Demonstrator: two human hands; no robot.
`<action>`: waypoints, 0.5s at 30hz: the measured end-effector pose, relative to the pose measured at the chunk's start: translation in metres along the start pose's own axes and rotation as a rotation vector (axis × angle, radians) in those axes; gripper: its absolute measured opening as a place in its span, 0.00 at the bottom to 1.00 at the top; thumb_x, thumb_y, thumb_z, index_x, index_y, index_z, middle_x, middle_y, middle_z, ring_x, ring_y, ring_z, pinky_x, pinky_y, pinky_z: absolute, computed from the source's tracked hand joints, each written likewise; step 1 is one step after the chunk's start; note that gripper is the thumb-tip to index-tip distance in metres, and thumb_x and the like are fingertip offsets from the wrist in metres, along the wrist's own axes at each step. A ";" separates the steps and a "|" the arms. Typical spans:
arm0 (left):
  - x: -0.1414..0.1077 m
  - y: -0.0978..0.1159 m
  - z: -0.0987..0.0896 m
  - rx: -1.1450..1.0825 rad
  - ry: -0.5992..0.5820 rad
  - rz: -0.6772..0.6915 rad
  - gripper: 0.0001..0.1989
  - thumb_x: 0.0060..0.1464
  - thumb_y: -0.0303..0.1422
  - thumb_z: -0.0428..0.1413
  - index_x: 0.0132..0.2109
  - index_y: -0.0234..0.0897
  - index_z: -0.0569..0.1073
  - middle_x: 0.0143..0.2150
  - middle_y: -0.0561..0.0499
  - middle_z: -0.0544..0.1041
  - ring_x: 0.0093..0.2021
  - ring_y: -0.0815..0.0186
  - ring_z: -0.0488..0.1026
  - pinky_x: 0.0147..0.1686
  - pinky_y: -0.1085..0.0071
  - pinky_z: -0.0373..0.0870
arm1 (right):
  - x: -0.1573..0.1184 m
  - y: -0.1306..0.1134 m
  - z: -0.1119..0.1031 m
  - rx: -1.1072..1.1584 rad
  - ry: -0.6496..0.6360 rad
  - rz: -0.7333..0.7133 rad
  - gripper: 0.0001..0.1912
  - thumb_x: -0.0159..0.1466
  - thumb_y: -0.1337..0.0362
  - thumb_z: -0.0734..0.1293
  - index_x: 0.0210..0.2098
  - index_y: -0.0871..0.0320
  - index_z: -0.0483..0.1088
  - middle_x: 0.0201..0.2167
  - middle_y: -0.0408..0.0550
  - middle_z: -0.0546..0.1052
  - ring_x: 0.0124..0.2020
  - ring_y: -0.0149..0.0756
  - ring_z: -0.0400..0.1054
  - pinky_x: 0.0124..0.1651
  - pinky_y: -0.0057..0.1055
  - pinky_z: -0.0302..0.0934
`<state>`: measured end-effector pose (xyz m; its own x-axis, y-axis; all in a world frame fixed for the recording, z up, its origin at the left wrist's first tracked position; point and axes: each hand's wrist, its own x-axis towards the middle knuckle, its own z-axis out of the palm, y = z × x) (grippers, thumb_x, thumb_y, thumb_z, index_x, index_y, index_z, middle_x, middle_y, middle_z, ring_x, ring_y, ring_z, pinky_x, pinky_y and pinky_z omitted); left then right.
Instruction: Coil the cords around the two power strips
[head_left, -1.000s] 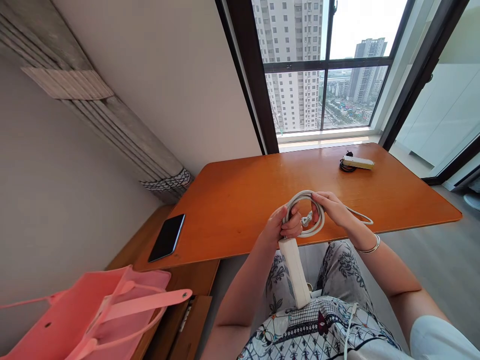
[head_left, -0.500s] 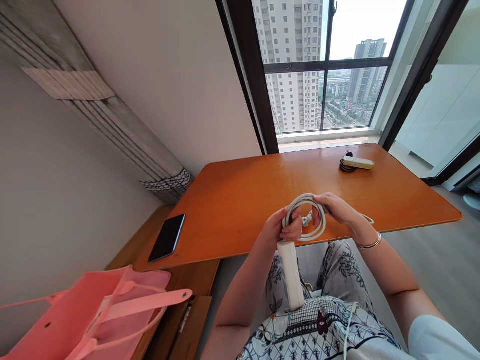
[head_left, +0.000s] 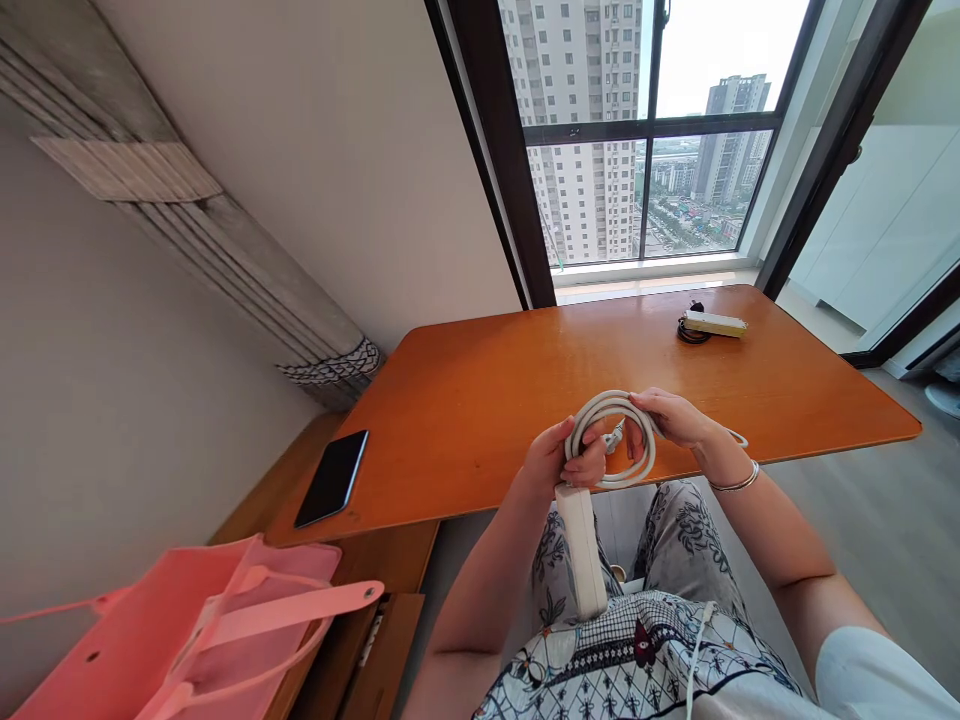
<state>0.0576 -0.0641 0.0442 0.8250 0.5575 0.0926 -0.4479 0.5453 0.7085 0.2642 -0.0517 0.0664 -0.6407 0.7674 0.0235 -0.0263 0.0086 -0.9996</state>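
Observation:
A white power cord [head_left: 616,400] is looped into a coil between my two hands, above the table's near edge. My left hand [head_left: 562,455] wraps its fingers round the left side of the coil. At the upper right, my right hand [head_left: 667,415] pinches the loops, and a short length of cord sticks out beyond that wrist. The cord's white plug [head_left: 615,437] shows inside the coil. Below my left hand hangs a white power strip [head_left: 581,550], its lower end against the patterned clothing on my lap.
On the orange-brown wooden table [head_left: 465,400], a phone [head_left: 332,478] lies at the left. A second power strip [head_left: 715,323] with a black cord sits at the far right. A pink bag [head_left: 210,640] stands at the lower left. Behind the table is a window [head_left: 645,190].
Both hands keep hold of the coiled cord, which has shifted very slightly. The view has moved a little; otherwise things stand as before.

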 end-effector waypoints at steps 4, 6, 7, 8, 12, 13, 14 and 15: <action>-0.001 0.001 0.003 0.041 -0.031 -0.006 0.25 0.49 0.51 0.63 0.27 0.38 0.61 0.12 0.63 0.52 0.10 0.78 0.41 0.11 0.78 0.40 | -0.003 0.002 -0.001 0.023 -0.040 0.009 0.35 0.57 0.30 0.62 0.21 0.57 0.75 0.19 0.47 0.77 0.22 0.37 0.70 0.30 0.34 0.66; -0.001 0.001 0.002 0.059 -0.050 0.017 0.25 0.49 0.51 0.63 0.28 0.38 0.61 0.13 0.63 0.53 0.10 0.78 0.42 0.11 0.78 0.41 | -0.005 0.004 0.000 0.030 0.010 -0.069 0.34 0.58 0.32 0.64 0.25 0.58 0.76 0.20 0.47 0.76 0.24 0.36 0.69 0.30 0.33 0.66; -0.001 0.002 0.001 0.060 -0.053 0.029 0.26 0.50 0.53 0.63 0.28 0.38 0.61 0.13 0.63 0.53 0.10 0.78 0.42 0.11 0.78 0.41 | -0.006 0.004 0.001 0.023 0.039 -0.118 0.33 0.59 0.33 0.65 0.27 0.59 0.76 0.21 0.46 0.76 0.25 0.36 0.69 0.31 0.32 0.66; -0.001 0.002 0.000 0.056 -0.044 0.042 0.26 0.50 0.54 0.62 0.28 0.38 0.61 0.13 0.63 0.53 0.10 0.78 0.43 0.11 0.78 0.42 | -0.007 0.004 0.003 0.008 0.064 -0.161 0.31 0.59 0.34 0.65 0.29 0.59 0.75 0.22 0.46 0.76 0.26 0.35 0.69 0.32 0.32 0.66; 0.000 0.002 -0.004 0.038 0.044 0.086 0.25 0.52 0.53 0.62 0.28 0.38 0.61 0.13 0.65 0.50 0.10 0.78 0.41 0.11 0.79 0.43 | -0.009 0.005 0.007 -0.099 0.145 -0.214 0.30 0.63 0.36 0.64 0.33 0.59 0.73 0.24 0.45 0.75 0.28 0.34 0.69 0.35 0.31 0.65; 0.000 0.002 -0.004 0.040 0.067 0.105 0.25 0.52 0.51 0.63 0.28 0.38 0.61 0.13 0.65 0.49 0.10 0.78 0.40 0.10 0.79 0.43 | -0.009 0.005 0.008 -0.129 0.173 -0.217 0.30 0.64 0.36 0.62 0.33 0.59 0.72 0.25 0.45 0.74 0.28 0.34 0.68 0.35 0.31 0.65; 0.001 0.002 -0.004 0.040 0.086 0.125 0.24 0.52 0.50 0.63 0.28 0.38 0.61 0.13 0.65 0.49 0.10 0.79 0.40 0.10 0.79 0.44 | -0.009 0.006 0.008 -0.159 0.200 -0.223 0.30 0.65 0.36 0.61 0.33 0.59 0.72 0.25 0.45 0.74 0.29 0.34 0.68 0.36 0.31 0.65; 0.002 0.001 -0.004 0.036 0.098 0.146 0.24 0.52 0.49 0.64 0.28 0.38 0.62 0.13 0.66 0.48 0.10 0.79 0.39 0.10 0.80 0.44 | -0.009 0.007 0.008 -0.192 0.227 -0.233 0.30 0.66 0.36 0.60 0.34 0.59 0.71 0.26 0.45 0.74 0.29 0.34 0.68 0.37 0.32 0.65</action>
<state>0.0572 -0.0603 0.0427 0.7139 0.6884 0.1283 -0.5463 0.4329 0.7171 0.2632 -0.0635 0.0591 -0.4476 0.8530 0.2684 0.0071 0.3035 -0.9528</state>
